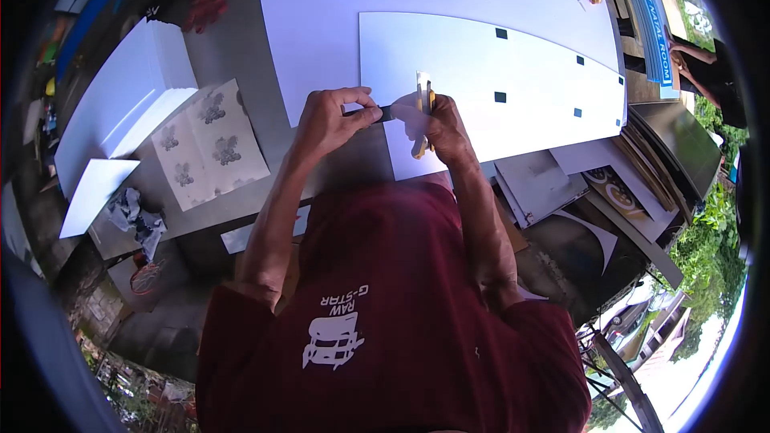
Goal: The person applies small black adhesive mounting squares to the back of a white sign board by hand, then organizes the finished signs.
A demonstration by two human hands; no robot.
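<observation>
My left hand is closed in a pinch on one end of a short black strip, which looks like tape. In my right hand is a yellow and grey cutter knife, upright in the view with its pale tip at the top. The fingers of that hand reach toward the strip's other end; whether they touch it is blurred. Both hands are over the near left part of a white panel. Several small black pieces are stuck on the panel in two rows.
The panel lies on a larger white sheet on a grey table. To the left are stacked white sheets and patterned paper. Red gloves lie at the back. Board offcuts, blue signs and another person's arm are right.
</observation>
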